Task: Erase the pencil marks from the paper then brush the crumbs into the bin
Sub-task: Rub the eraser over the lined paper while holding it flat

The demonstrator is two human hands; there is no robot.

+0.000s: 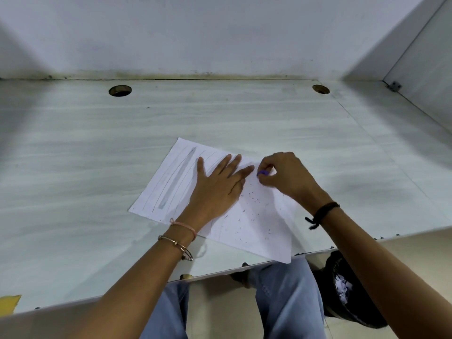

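Observation:
A white sheet of paper lies tilted on the desk near its front edge. Pencil lines and a grey shaded band cover its left part. Dark eraser crumbs are scattered over its right part. My left hand lies flat on the paper with its fingers spread, pressing it down. My right hand pinches a small purple eraser against the paper at its far right edge, just beyond my left fingertips. A black bin with white scraps inside stands on the floor under the desk's front edge, at the right.
The pale wood-grain desk meets a white wall at the back and a side panel at the right. Two round cable holes sit near the back. A yellow scrap lies at the front left edge. My knees are below the desk.

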